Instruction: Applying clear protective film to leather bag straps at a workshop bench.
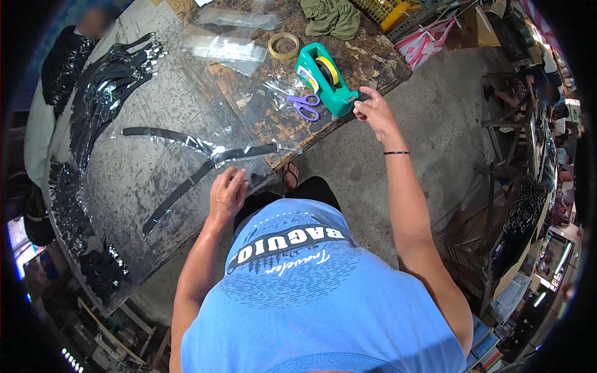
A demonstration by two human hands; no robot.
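My left hand (228,194) is at the near edge of the table, its fingers loosely spread and holding nothing I can see. Just beyond it lies a black strap (180,198) in a Y shape, with clear plastic wrap (214,152) around its upper branches. At the table's right corner, my right hand (376,113) reaches the cutter end of a green tape dispenser (336,99). Its thumb and index finger stand apart there; any clear tape between them is too fine to make out. Purple-handled scissors (306,107) lie left of the dispenser.
A tan tape roll (283,46) and flat clear plastic bags (227,48) lie further back, near a green cloth (331,18) and a yellow crate (388,11). Black straps with buckles (115,81) pile up at left, where another person (65,59) stands.
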